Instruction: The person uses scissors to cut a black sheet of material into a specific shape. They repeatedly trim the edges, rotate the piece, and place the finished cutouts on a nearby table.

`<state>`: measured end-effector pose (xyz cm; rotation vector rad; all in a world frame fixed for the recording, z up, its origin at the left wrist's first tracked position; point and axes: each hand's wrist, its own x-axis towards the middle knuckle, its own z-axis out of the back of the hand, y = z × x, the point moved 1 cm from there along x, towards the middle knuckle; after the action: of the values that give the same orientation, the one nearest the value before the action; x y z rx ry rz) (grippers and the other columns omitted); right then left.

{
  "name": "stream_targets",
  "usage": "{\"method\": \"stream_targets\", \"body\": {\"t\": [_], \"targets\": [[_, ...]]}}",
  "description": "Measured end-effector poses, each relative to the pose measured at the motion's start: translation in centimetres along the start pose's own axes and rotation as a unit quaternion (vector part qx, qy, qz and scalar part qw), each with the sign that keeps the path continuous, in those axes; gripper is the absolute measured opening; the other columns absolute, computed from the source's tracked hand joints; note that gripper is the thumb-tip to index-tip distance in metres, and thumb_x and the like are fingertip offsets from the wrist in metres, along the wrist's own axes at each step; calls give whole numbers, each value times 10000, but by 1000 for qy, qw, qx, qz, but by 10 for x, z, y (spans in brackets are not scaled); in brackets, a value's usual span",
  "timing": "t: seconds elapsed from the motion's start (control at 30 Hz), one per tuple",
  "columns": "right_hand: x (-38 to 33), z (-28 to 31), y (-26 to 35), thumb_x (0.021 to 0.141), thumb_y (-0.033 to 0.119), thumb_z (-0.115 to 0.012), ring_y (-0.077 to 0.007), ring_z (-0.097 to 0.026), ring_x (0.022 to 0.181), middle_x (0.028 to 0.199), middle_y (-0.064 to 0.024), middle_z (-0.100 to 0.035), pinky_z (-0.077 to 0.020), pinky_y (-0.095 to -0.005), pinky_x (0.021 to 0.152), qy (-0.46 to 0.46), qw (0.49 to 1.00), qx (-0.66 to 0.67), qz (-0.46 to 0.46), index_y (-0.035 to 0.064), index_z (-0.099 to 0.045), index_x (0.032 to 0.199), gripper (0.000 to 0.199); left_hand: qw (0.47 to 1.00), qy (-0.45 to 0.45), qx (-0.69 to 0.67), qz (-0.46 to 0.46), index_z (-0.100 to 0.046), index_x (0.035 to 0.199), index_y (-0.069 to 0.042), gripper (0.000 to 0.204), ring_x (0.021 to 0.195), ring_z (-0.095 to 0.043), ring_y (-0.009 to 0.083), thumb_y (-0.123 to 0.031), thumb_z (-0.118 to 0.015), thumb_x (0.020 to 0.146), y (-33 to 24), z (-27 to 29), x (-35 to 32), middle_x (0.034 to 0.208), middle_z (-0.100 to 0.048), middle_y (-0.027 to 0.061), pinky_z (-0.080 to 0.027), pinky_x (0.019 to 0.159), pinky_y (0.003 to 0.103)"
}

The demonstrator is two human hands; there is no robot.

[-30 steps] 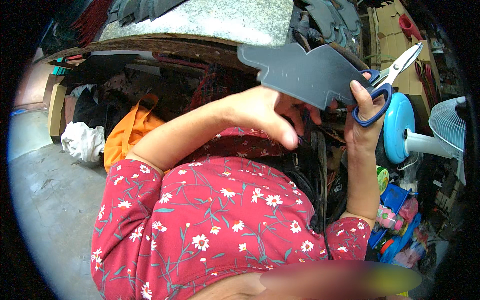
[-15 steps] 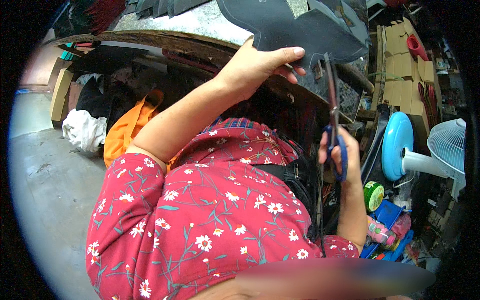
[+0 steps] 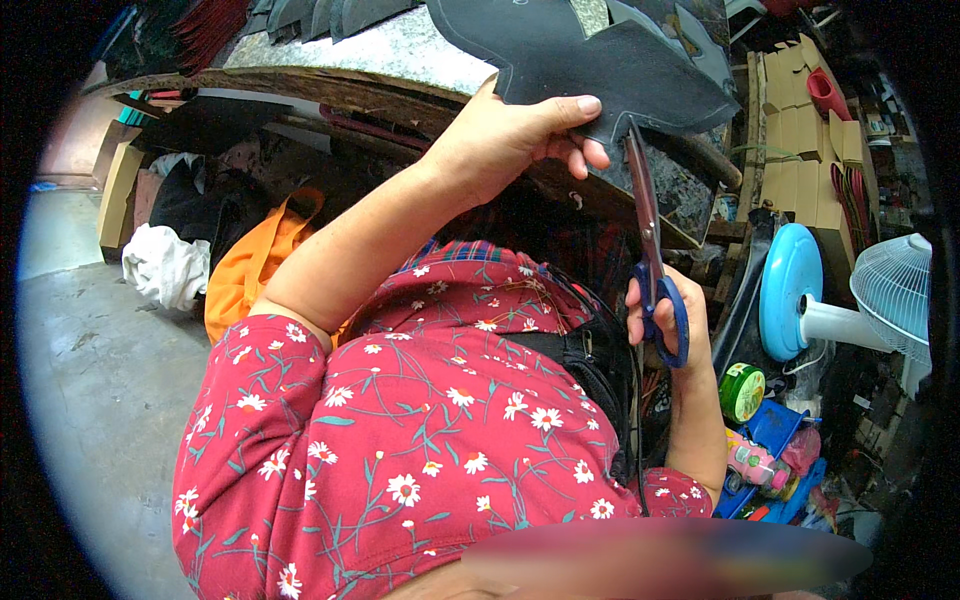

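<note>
A black sheet of leather-like material (image 3: pixel 560 70), marked with pale outlines, reaches over the near edge of the worktable. My left hand (image 3: pixel 525 130) grips its near edge, thumb on top and fingers underneath. In my right hand (image 3: pixel 675 315) is a pair of scissors (image 3: pixel 645 200) with dark blue handles, my fingers through the loops. The long blades point away from me, and their tips meet the sheet's near edge just right of my left fingers. Whether the tips have material between them is too small to tell.
On the worktable (image 3: pixel 350 60) lie dark cut pieces (image 3: pixel 340 15) at the far left. Cardboard boxes (image 3: pixel 800 140) stand at the right, beside a white fan with a blue base (image 3: pixel 790 290). A green round tub (image 3: pixel 742 392) sits below it. An orange cloth (image 3: pixel 255 270) hangs at the left.
The scissors have swung left and their blades look closer together, with the tips now further left along the sheet's edge. My left hand keeps its hold on the sheet.
</note>
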<state>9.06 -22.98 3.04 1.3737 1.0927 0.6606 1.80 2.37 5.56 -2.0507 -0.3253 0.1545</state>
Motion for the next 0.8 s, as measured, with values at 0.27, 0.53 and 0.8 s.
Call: {"method": "stream_targets", "body": {"t": [0.27,0.53,0.8], "targets": [[2,-2,-3,753,546,-701,-100,-544,545,727,-28,-547,-410,-199,501,10,1000,17,4,-23,-543,921,614,999,15,-28,5,-551,1017,52,207,684,-672,235,-88,-604,874,-3,-1,0,854,-635,145,-563,548,294],[1,2,-10,805,482,-682,-84,-535,540,676,-17,-541,-382,-191,488,4,1000,-7,13,-10,-546,903,521,998,25,-52,-17,-550,994,51,192,679,-671,240,-82,-609,868,-2,-4,-1,832,-634,139,-566,544,301],[2,1,-13,815,445,-682,-45,-473,469,610,-11,-557,-296,-173,431,-21,997,-55,57,25,-565,857,439,1000,2,-9,-8,-570,964,37,177,658,-667,222,-92,-626,857,-4,-4,-3,800,-644,133,-560,546,300]]}}
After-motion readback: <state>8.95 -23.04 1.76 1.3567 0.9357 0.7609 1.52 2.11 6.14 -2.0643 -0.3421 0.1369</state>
